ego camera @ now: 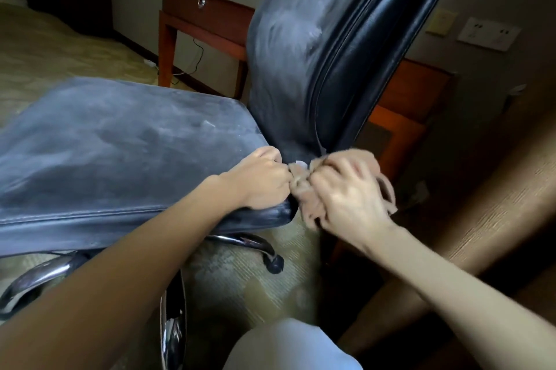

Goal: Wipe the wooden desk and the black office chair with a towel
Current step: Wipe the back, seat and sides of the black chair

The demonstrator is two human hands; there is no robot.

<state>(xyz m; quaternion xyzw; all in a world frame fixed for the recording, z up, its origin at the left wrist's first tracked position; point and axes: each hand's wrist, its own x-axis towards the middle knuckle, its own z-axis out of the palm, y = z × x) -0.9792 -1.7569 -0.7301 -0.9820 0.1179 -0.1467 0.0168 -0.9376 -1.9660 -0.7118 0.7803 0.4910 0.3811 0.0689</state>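
Clutching bunched pinkish towel (298,183) in curled left hand (261,180) and right hand (346,189), at black office chair seat (120,144), four o'clock corner.

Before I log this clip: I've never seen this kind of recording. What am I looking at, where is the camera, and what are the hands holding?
No machine here: a person wears one wide-angle camera on the head, looking down at their own bare hands. The arm from the lower left ends in the left hand, the arm from the lower right in the right hand, which is motion-blurred. Both grip a small bunched beige towel at the rear corner of the chair seat, next to the backrest. Seat and backrest look dusty grey with smears. The chair's chrome base stands on carpet. A wooden surface runs along the right, probably the desk.
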